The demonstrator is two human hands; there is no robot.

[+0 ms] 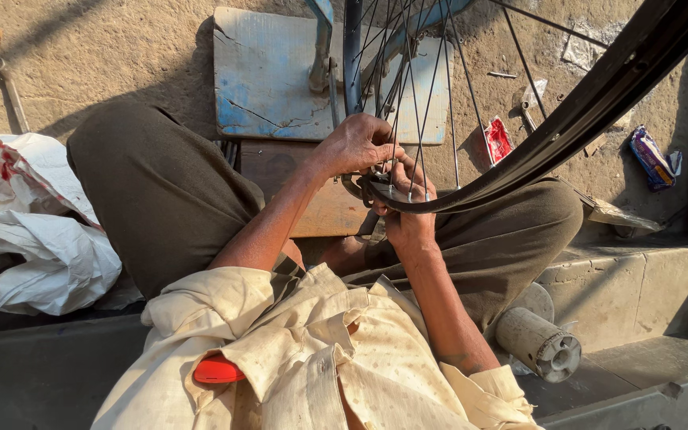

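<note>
Bicycle wheel (567,119) stands upright between my knees, black rim curving from top right down to my hands, thin spokes (451,95) fanning up to the hub area near the top edge. My left hand (357,145) sits on top of the rim's low end, fingers (382,151) curled down and pressed together around the rim and spoke ends. My right hand (408,209) is under the same spot, fingers wrapped up against the rim from below; can't tell if they pinch anything small, too hidden.

Behind the wheel a cracked blue-painted board (268,80) lies on the dirt ground, a brown wooden block (280,171) just in front of it. White plastic bag (33,231) is crumpled beside my left knee. A grey metal cylinder (537,342) lies on the concrete step (646,287) by my right thigh. Red wrapper (498,138) and a purple wrapper (653,159) lie on the ground further right. A red object (218,370) pokes out of my shirt pocket.
</note>
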